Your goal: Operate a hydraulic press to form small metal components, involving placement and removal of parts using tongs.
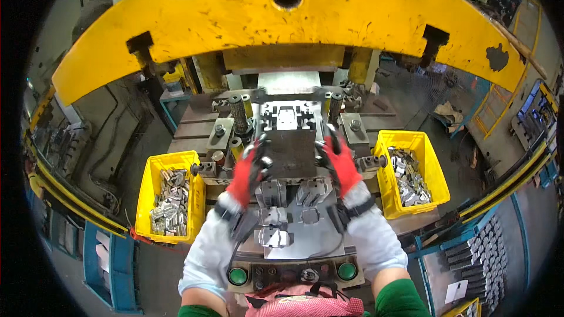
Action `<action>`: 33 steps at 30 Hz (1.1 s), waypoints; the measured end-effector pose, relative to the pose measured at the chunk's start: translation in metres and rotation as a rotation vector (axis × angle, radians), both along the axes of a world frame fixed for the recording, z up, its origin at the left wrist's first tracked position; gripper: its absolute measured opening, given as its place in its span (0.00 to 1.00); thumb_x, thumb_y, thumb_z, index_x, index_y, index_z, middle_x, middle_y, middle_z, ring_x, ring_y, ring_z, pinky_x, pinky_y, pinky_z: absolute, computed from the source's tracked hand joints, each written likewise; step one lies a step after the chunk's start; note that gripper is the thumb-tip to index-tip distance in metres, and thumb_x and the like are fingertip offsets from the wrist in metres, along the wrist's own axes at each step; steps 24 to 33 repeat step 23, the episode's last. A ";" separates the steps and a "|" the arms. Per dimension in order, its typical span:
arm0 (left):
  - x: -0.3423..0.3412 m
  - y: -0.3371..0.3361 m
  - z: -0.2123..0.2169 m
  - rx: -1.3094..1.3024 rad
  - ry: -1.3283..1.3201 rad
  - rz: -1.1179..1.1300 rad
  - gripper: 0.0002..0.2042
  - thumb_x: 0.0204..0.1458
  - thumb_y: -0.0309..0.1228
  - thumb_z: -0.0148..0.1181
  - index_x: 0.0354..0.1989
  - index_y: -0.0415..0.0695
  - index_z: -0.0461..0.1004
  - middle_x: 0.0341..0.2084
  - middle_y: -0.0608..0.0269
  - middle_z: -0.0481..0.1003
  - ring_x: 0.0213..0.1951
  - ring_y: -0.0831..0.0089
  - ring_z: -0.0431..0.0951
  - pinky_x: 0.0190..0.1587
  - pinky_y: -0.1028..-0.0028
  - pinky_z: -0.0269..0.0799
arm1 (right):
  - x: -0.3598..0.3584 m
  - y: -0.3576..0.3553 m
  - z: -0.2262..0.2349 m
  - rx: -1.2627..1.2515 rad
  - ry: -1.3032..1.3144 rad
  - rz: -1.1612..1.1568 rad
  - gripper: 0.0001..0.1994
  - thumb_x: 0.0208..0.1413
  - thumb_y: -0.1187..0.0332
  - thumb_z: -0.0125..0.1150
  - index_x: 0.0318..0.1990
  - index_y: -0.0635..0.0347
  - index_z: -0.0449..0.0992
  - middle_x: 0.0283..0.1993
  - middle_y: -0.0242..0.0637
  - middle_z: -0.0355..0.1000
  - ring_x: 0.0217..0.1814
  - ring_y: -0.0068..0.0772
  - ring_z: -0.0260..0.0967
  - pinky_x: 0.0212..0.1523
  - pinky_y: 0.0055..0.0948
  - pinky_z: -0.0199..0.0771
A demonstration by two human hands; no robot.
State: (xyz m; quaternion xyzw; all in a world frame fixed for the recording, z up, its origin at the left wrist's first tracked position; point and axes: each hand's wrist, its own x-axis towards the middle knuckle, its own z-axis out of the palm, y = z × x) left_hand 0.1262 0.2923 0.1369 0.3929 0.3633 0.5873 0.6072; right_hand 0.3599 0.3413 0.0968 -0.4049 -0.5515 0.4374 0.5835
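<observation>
My left hand, in a red glove with dark fingers, is raised at the left side of a dark flat die block. My right hand, gloved alike, is at the block's right side. Fingers on both hands point forward and apart, slightly blurred, with nothing visible held in them. Beyond the block, a bright metal piece lies in the press die between two guide posts. Nearer me, stacks of bent metal parts and further stacked parts rest on a metal plate, with several single parts around them.
A yellow press ram arches overhead. Yellow bins of metal pieces stand left and right. A control panel with a green left button and green right button lies close to me. A blue rack is at the right.
</observation>
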 end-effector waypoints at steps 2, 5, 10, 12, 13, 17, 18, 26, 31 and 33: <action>-0.022 -0.059 0.006 0.000 0.057 0.180 0.15 0.51 0.38 0.45 0.45 0.46 0.63 0.17 0.73 0.63 0.16 0.84 0.61 0.16 0.84 0.57 | 0.026 -0.073 0.028 0.009 0.018 -0.065 0.27 0.47 0.72 0.52 0.55 0.63 0.51 0.43 0.36 0.64 0.42 0.23 0.61 0.43 0.20 0.61; -0.061 -0.130 -0.041 0.077 0.318 0.547 0.15 0.52 0.39 0.39 0.45 0.47 0.63 0.17 0.75 0.61 0.16 0.86 0.59 0.16 0.85 0.58 | 0.086 -0.134 -0.001 0.009 -0.118 -0.352 0.25 0.49 0.73 0.50 0.55 0.63 0.52 0.43 0.37 0.64 0.41 0.24 0.61 0.43 0.19 0.60; -0.120 -0.219 -0.085 -0.080 0.400 0.591 0.22 0.48 0.49 0.44 0.42 0.43 0.62 0.12 0.73 0.57 0.12 0.84 0.57 0.13 0.83 0.58 | 0.158 -0.213 -0.051 -0.369 -0.517 -0.706 0.23 0.50 0.70 0.49 0.53 0.66 0.54 0.38 0.39 0.64 0.35 0.24 0.60 0.37 0.22 0.62; -0.119 -0.236 -0.092 -0.236 0.161 0.656 0.23 0.47 0.50 0.44 0.42 0.42 0.62 0.13 0.73 0.57 0.11 0.84 0.56 0.12 0.84 0.56 | 0.160 -0.233 -0.067 -0.396 -0.567 -0.738 0.22 0.50 0.70 0.48 0.53 0.66 0.55 0.35 0.38 0.65 0.33 0.24 0.60 0.35 0.24 0.62; -0.119 -0.239 -0.093 -0.310 0.039 0.686 0.24 0.47 0.50 0.44 0.42 0.42 0.62 0.13 0.73 0.57 0.11 0.84 0.55 0.12 0.84 0.56 | 0.162 -0.241 -0.089 -0.222 -0.603 -0.765 0.21 0.49 0.70 0.49 0.52 0.64 0.57 0.31 0.38 0.66 0.30 0.25 0.60 0.33 0.24 0.63; -0.126 -0.246 -0.117 -0.398 -0.233 0.495 0.20 0.49 0.47 0.43 0.43 0.45 0.62 0.15 0.73 0.59 0.11 0.84 0.56 0.12 0.84 0.54 | 0.112 -0.253 -0.098 -0.490 -0.627 -0.259 0.24 0.46 0.70 0.53 0.53 0.60 0.57 0.33 0.35 0.67 0.33 0.23 0.62 0.37 0.23 0.64; -0.118 -0.243 -0.113 -0.351 -0.179 0.504 0.18 0.50 0.45 0.43 0.44 0.47 0.62 0.16 0.73 0.59 0.14 0.83 0.58 0.16 0.83 0.58 | 0.092 -0.252 -0.096 -0.510 -0.516 -0.141 0.25 0.46 0.70 0.53 0.54 0.59 0.56 0.34 0.34 0.67 0.34 0.22 0.62 0.38 0.22 0.63; -0.101 -0.234 -0.118 -0.172 0.052 0.517 0.20 0.50 0.46 0.43 0.49 0.50 0.60 0.22 0.69 0.64 0.27 0.79 0.64 0.31 0.72 0.66 | 0.043 -0.226 -0.140 -0.575 -0.235 0.183 0.31 0.45 0.68 0.55 0.58 0.51 0.50 0.44 0.34 0.63 0.44 0.18 0.59 0.44 0.19 0.61; -0.101 -0.234 -0.118 -0.172 0.052 0.517 0.20 0.50 0.46 0.43 0.49 0.50 0.60 0.22 0.69 0.64 0.27 0.79 0.64 0.31 0.72 0.66 | 0.043 -0.226 -0.140 -0.575 -0.235 0.183 0.31 0.45 0.68 0.55 0.58 0.51 0.50 0.44 0.34 0.63 0.44 0.18 0.59 0.44 0.19 0.61; -0.101 -0.234 -0.118 -0.172 0.052 0.517 0.20 0.50 0.46 0.43 0.49 0.50 0.60 0.22 0.69 0.64 0.27 0.79 0.64 0.31 0.72 0.66 | 0.043 -0.226 -0.140 -0.575 -0.235 0.183 0.31 0.45 0.68 0.55 0.58 0.51 0.50 0.44 0.34 0.63 0.44 0.18 0.59 0.44 0.19 0.61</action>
